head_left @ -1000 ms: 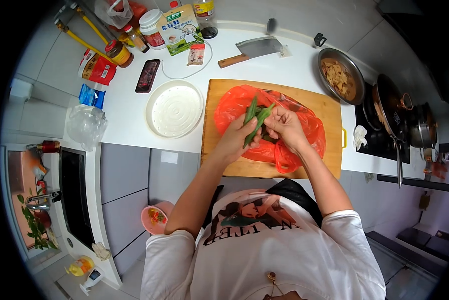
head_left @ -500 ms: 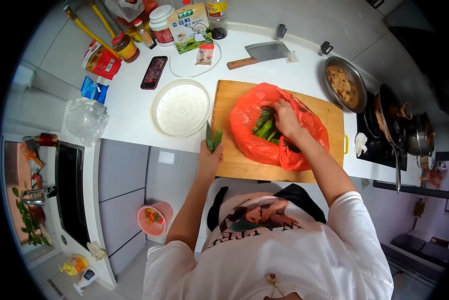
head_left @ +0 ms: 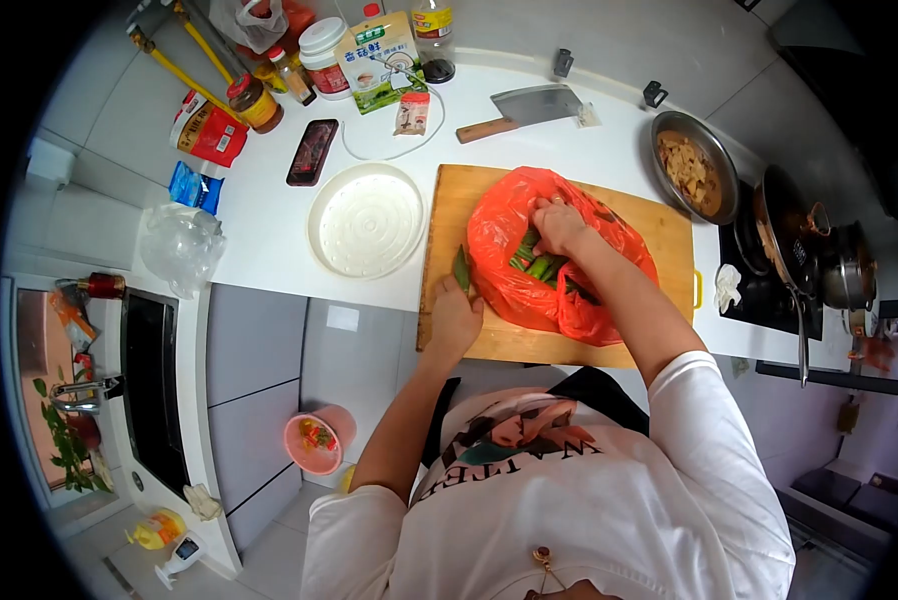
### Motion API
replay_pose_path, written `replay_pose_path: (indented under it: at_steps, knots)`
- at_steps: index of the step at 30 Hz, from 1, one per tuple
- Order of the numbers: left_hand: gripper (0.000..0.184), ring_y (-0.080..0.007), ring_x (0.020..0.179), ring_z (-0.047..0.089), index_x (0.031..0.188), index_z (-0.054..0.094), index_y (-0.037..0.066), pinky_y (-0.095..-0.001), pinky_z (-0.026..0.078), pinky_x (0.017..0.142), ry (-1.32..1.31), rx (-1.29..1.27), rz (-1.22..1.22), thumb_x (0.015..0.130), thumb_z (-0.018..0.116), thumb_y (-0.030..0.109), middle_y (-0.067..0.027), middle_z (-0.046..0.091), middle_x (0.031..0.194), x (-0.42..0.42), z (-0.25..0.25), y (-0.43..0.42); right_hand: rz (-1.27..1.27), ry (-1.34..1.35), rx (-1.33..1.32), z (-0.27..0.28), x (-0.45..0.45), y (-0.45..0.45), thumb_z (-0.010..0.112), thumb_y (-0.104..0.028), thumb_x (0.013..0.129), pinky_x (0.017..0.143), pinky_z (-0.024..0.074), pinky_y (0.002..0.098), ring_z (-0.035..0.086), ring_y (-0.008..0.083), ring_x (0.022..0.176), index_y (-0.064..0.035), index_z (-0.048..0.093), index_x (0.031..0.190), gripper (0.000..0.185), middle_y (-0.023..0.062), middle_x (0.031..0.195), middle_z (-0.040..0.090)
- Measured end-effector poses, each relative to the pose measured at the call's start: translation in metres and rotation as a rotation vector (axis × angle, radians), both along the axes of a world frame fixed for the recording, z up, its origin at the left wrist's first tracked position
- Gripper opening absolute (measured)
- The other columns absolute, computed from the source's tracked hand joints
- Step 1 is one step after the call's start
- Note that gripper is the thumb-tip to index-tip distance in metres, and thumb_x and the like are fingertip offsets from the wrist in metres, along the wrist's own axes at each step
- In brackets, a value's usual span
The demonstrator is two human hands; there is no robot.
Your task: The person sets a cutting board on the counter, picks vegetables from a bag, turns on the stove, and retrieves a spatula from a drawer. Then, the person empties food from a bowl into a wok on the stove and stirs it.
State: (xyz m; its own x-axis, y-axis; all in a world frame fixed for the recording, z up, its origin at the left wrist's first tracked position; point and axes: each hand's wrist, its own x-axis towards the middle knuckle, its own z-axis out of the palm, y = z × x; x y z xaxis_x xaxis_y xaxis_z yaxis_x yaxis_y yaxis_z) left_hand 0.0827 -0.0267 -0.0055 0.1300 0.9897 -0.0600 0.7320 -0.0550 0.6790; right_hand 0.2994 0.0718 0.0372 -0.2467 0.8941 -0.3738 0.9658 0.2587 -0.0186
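Observation:
A red plastic bag (head_left: pixel 499 295) lies gaping on the wooden cutting board (head_left: pixel 594 352), with several long green peppers (head_left: pixel 541 268) inside. My right hand (head_left: pixel 561 226) reaches into its mouth, fingers curled together over a pepper; the fingertips are partly hidden. Beside the bag's left side, my left hand (head_left: pixel 455 314) is closed around a green pepper (head_left: pixel 461 268) whose tip sticks up above the fingers. Just left of the board sits a round white plastic tray (head_left: pixel 366 220) with nothing in it.
Behind the board lies a cleaver (head_left: pixel 534 105). A metal bowl of sliced food (head_left: pixel 687 168) stands at right, near the wok (head_left: pixel 784 225) on the stove. A phone (head_left: pixel 312 152) and seasoning packs are at back left. A pink bin (head_left: pixel 314 440) stands below.
My left hand has moved right with its pepper, from the board's left edge to beside the bag. My right hand has shifted slightly up and left inside the bag's mouth.

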Motion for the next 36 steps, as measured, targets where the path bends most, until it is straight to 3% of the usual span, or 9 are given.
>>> replay_pose_path:
  at_steps: [3, 6, 13, 18, 22, 24, 28, 33, 36]
  knots:
    - [0.046, -0.0436, 0.093, 0.051, 0.103, 0.042, -0.006, -0.0471, 0.042, 0.079, -0.021, -0.062, 0.003, 0.072, 0.067, 0.017, -0.0288, 0.05, 0.101, -0.004, 0.012, 0.0, 0.053, -0.002, -0.161, 0.003, 0.004, 0.001, 0.075, -0.028, 0.064, 0.093, 0.039, 0.0401, 0.048, 0.031, 0.111, -0.0057, 0.052, 0.111, 0.057, 0.0136, 0.121, 0.049]
    - [0.047, -0.0436, 0.092, 0.051, 0.104, 0.042, -0.006, -0.0468, 0.043, 0.078, -0.002, -0.167, 0.016, 0.073, 0.067, 0.019, -0.0289, 0.05, 0.101, -0.006, 0.015, 0.0, 0.083, 0.043, -0.068, -0.002, 0.007, -0.005, 0.074, -0.029, 0.065, 0.092, 0.0387, 0.0415, 0.049, 0.0298, 0.11, -0.0053, 0.056, 0.105, 0.05, 0.0142, 0.12, 0.05]
    - [0.05, -0.0422, 0.097, 0.048, 0.105, 0.04, -0.006, -0.0467, 0.042, 0.08, -0.009, -0.184, -0.014, 0.072, 0.067, 0.019, -0.0282, 0.047, 0.105, -0.01, 0.009, 0.004, 0.056, -0.094, -0.149, 0.018, -0.011, -0.008, 0.071, -0.028, 0.065, 0.095, 0.0324, 0.0501, 0.047, 0.0264, 0.113, -0.0066, 0.058, 0.105, 0.047, 0.0113, 0.119, 0.051]
    - [0.051, -0.0441, 0.097, 0.047, 0.106, 0.039, -0.007, -0.0475, 0.041, 0.082, 0.046, -0.152, 0.022, 0.072, 0.067, 0.018, -0.0289, 0.046, 0.105, -0.009, 0.026, 0.002, 0.033, -0.274, -0.037, 0.015, -0.024, -0.017, 0.054, -0.026, 0.078, 0.091, 0.0351, 0.0465, 0.049, 0.0272, 0.109, -0.0083, 0.059, 0.105, 0.033, 0.0121, 0.117, 0.051]
    - [0.052, -0.0449, 0.097, 0.045, 0.107, 0.038, -0.008, -0.0482, 0.039, 0.083, -0.009, -0.07, 0.042, 0.072, 0.067, 0.017, -0.0297, 0.043, 0.105, -0.01, 0.025, -0.001, 0.011, -0.351, 0.019, 0.011, -0.029, -0.021, 0.048, -0.022, 0.081, 0.086, 0.0381, 0.0437, 0.05, 0.0265, 0.105, -0.0084, 0.059, 0.105, 0.029, 0.0133, 0.113, 0.054]
    - [0.052, -0.0449, 0.097, 0.045, 0.107, 0.038, -0.009, -0.0483, 0.039, 0.083, -0.032, -0.055, 0.041, 0.072, 0.066, 0.017, -0.0298, 0.042, 0.106, -0.012, 0.021, 0.0, -0.009, -0.258, -0.033, 0.01, -0.023, -0.02, 0.048, -0.017, 0.082, 0.086, 0.0384, 0.0451, 0.053, 0.0297, 0.103, -0.0078, 0.057, 0.108, 0.029, 0.0124, 0.104, 0.06]
    - [0.054, -0.0441, 0.097, 0.044, 0.108, 0.038, -0.009, -0.0493, 0.037, 0.085, 0.031, -0.088, 0.013, 0.072, 0.067, 0.018, -0.0292, 0.042, 0.106, -0.011, 0.007, -0.001, -0.023, -0.172, 0.056, 0.01, -0.009, -0.027, 0.052, -0.019, 0.079, 0.081, 0.0426, 0.0411, 0.052, 0.0278, 0.102, -0.0063, 0.055, 0.105, 0.029, 0.0142, 0.105, 0.057]
    - [0.059, -0.0418, 0.1, 0.043, 0.115, 0.039, -0.009, -0.0474, 0.037, 0.087, 0.109, -0.043, 0.004, 0.074, 0.066, 0.024, -0.0273, 0.045, 0.108, -0.005, 0.006, -0.003, 0.187, 0.142, 0.364, 0.012, 0.016, -0.038, 0.049, -0.016, 0.079, 0.08, 0.0462, 0.0351, 0.057, 0.0301, 0.093, -0.0054, 0.057, 0.096, 0.022, 0.0123, 0.091, 0.062]
    - [0.062, -0.0422, 0.1, 0.044, 0.117, 0.039, -0.008, -0.0469, 0.037, 0.087, 0.08, -0.079, 0.004, 0.073, 0.067, 0.026, -0.0272, 0.044, 0.107, -0.008, 0.006, -0.001, 0.117, 0.099, 0.158, 0.015, 0.022, -0.036, 0.055, -0.016, 0.077, 0.078, 0.0472, 0.0385, 0.056, 0.0293, 0.095, -0.0041, 0.057, 0.096, 0.023, 0.0142, 0.094, 0.061]
